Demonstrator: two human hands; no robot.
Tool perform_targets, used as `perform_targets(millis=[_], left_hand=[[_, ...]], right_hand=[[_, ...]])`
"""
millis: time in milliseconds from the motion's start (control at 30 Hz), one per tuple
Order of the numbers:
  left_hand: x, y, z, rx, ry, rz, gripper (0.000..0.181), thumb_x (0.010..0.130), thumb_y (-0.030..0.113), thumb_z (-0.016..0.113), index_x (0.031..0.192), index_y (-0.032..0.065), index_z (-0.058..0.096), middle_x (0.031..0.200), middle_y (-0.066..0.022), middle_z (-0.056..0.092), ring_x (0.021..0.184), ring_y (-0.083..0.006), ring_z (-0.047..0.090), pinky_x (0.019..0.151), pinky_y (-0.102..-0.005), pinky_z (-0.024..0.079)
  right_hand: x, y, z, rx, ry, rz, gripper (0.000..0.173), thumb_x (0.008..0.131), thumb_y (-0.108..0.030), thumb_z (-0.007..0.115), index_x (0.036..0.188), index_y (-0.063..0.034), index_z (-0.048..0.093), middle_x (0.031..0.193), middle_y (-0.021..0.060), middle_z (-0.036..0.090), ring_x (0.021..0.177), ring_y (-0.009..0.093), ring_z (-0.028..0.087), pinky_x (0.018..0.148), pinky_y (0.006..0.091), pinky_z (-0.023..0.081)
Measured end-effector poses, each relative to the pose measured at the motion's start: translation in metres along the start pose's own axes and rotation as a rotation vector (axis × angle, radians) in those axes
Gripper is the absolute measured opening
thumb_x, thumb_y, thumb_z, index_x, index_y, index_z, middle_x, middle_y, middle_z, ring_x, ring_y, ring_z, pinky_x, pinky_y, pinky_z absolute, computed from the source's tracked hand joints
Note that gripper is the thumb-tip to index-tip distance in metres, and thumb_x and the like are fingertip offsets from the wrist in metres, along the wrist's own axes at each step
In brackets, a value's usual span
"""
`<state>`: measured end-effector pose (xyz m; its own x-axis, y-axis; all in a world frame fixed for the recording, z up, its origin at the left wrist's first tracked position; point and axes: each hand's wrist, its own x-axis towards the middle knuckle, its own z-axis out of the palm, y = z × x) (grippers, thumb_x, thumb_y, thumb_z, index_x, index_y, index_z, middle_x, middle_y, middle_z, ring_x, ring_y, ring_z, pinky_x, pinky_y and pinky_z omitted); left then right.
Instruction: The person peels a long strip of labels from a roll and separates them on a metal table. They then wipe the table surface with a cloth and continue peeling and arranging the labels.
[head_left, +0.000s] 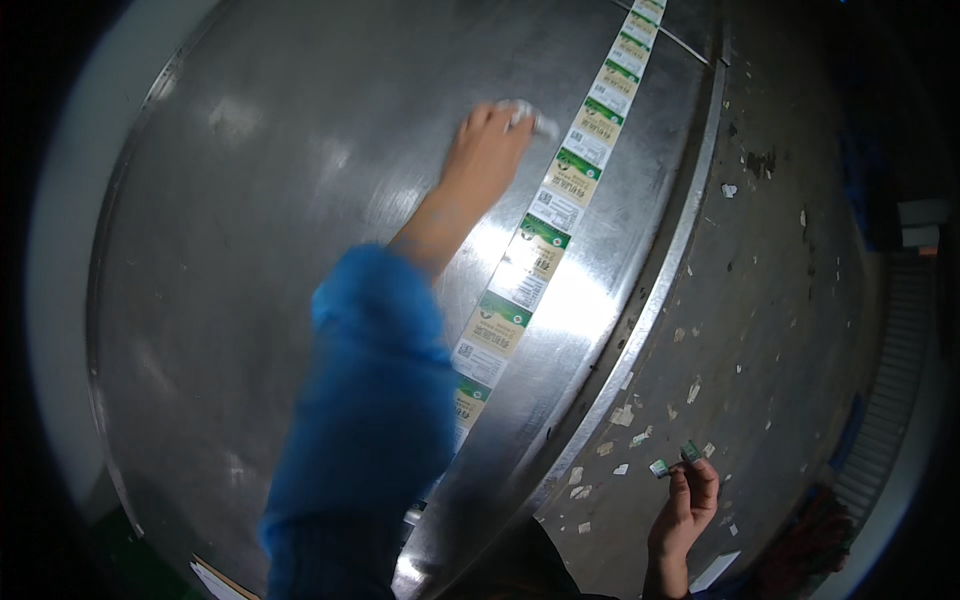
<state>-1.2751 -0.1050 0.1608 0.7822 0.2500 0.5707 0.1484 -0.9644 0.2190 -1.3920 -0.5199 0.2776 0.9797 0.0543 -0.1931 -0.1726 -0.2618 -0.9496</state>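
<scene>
My left hand (484, 154), its arm in a blue sleeve, reaches across a metal tabletop (247, 247). A blurred white wad (536, 120), cloth or paper, is under its fingers. Just to the right runs a long strip of printed labels (495, 322), green, cream and white, lying along the table. My forearm hides part of its near end. At the lower right, my right hand (686, 506) pinches small green-and-white label scraps (690, 451) between thumb and finger, beyond the table edge and above the floor.
A raised metal rim (679, 232) curves along the table's right side. Many paper scraps (622, 415) litter the floor (772, 330). A ribbed pale panel (885, 360) stands at the far right. Flat sheets or boards (217, 577) show at the lower left.
</scene>
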Motion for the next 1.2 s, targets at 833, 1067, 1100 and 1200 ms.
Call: perform_targets(millis=[833, 1067, 1100, 1200], left_hand=[[0.233, -0.029, 0.129, 0.005, -0.287, 0.257, 0.034, 0.079, 0.004, 0.046, 0.112, 0.0097, 0.055, 0.121, -0.0075, 0.051, 0.121, -0.0268, 0.039, 0.1, -0.0413, 0.029], [0.28, -0.098, 0.145, 0.123, -0.173, -0.083, 0.034, 0.074, -0.002, 0.051, 0.105, 0.0094, 0.06, 0.115, -0.0078, 0.056, 0.117, -0.0275, 0.043, 0.098, -0.0441, 0.03], [0.27, -0.114, 0.137, 0.173, -0.156, -0.14, 0.034, 0.074, -0.003, 0.051, 0.103, 0.0095, 0.061, 0.112, -0.0083, 0.057, 0.113, -0.0286, 0.046, 0.096, -0.0443, 0.032], [0.266, -0.139, 0.097, 0.32, -0.067, -0.335, 0.032, 0.074, -0.003, 0.051, 0.101, 0.0101, 0.063, 0.101, -0.0114, 0.061, 0.094, -0.0309, 0.058, 0.081, -0.0388, 0.045]], right_hand=[[0.31, -0.087, 0.027, -0.006, -0.076, -0.095, 0.016, 0.084, 0.003, 0.049, 0.099, -0.001, 0.052, 0.088, 0.0037, 0.056, 0.08, 0.009, 0.052, 0.072, 0.0201, 0.041], [0.423, -0.098, 0.012, -0.018, 0.016, 0.024, 0.016, 0.085, 0.001, 0.049, 0.1, 0.0004, 0.052, 0.092, 0.005, 0.056, 0.082, 0.009, 0.052, 0.075, 0.0223, 0.041], [0.432, -0.095, 0.01, -0.005, 0.025, 0.027, 0.016, 0.085, 0.001, 0.05, 0.1, 0.0004, 0.052, 0.092, 0.0049, 0.056, 0.082, 0.009, 0.052, 0.075, 0.0225, 0.041], [0.454, -0.094, 0.007, -0.026, 0.021, 0.11, 0.016, 0.085, 0.001, 0.05, 0.1, 0.0002, 0.053, 0.09, 0.0047, 0.057, 0.081, 0.01, 0.052, 0.076, 0.0231, 0.041]])
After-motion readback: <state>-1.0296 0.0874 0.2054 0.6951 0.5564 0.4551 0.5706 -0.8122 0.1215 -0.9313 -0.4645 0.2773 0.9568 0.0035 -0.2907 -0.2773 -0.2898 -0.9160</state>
